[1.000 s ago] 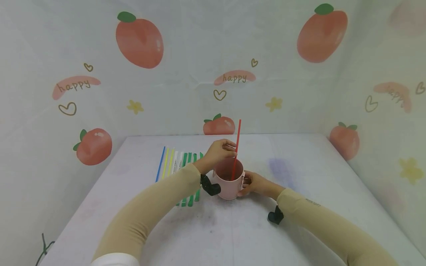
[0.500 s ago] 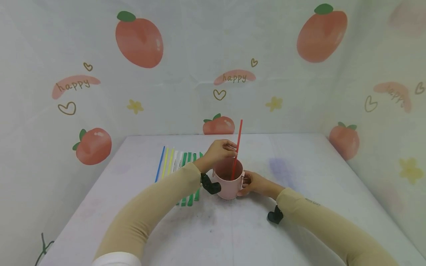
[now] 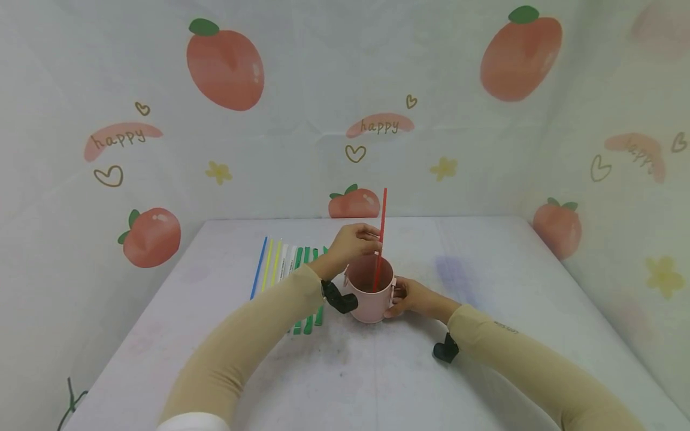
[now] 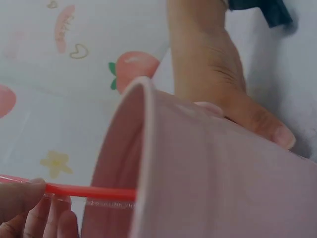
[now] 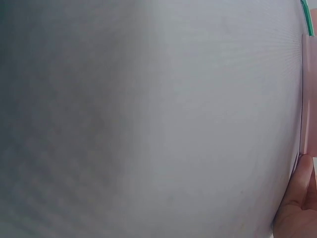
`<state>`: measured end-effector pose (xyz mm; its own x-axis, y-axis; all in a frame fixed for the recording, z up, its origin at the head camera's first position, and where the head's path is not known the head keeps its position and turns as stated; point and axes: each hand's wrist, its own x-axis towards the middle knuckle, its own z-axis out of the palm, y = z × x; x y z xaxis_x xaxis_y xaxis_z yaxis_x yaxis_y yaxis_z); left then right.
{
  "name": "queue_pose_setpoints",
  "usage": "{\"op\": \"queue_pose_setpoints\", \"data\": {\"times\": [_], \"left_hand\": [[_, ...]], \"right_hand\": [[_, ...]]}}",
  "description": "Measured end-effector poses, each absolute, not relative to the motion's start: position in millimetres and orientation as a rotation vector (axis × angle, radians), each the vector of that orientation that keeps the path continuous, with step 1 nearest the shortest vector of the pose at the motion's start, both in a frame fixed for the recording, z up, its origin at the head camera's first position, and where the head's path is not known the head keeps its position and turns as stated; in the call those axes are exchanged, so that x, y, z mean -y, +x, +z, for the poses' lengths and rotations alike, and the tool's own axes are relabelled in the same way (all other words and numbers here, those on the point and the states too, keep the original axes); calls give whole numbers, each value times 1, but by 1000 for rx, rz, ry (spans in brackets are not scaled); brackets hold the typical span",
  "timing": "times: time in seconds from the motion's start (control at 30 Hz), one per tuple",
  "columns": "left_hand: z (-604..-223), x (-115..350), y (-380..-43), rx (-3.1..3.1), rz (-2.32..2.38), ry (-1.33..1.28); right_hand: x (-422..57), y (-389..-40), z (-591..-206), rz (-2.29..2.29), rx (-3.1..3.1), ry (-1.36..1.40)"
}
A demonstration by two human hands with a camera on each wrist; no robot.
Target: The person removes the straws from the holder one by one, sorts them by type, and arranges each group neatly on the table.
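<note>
A pink cup with small side handles stands upright on the table. My left hand is above the cup's left rim, pinching a red straw between thumb and fingers. The straw's lower part runs down inside the cup, and its bottom end is hidden. In the left wrist view the thumb presses on the straw just outside the cup's mouth. My right hand holds the cup from its right side by the handle, thumb low along the wall. The right wrist view shows only part of that hand and the cup's edge.
Left of the cup lies a row of straws: a blue straw, yellow straws, white-wrapped straws and several green-wrapped straws. My left forearm covers part of this row. A printed curtain hangs behind the table.
My left hand has shifted slightly left and up, and the red straw's top has moved the same way. The right hand and the cup stay in place.
</note>
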<state>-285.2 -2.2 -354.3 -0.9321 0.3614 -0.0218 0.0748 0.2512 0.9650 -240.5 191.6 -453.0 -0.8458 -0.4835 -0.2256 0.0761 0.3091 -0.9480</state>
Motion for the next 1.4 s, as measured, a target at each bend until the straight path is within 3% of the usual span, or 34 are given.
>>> {"op": "queue_pose_setpoints", "data": {"times": [0.43,0.83,1.13,1.4], "left_hand": [[-317,31,-293,-1980,2124,317],[-277,90,-302,-1858,2376,220],[-275,142,-302,-1948,2327,52],[-299,184,-318,-2094,2115,-99]], "right_hand": [[-192,-240,-453,-1590,-2090,-364],[-193,-240,-454,-1582,-2096,-377],[-193,-240,-454,-1567,-2110,-389],[-194,-242,-456,-1578,-2101,-415]]}}
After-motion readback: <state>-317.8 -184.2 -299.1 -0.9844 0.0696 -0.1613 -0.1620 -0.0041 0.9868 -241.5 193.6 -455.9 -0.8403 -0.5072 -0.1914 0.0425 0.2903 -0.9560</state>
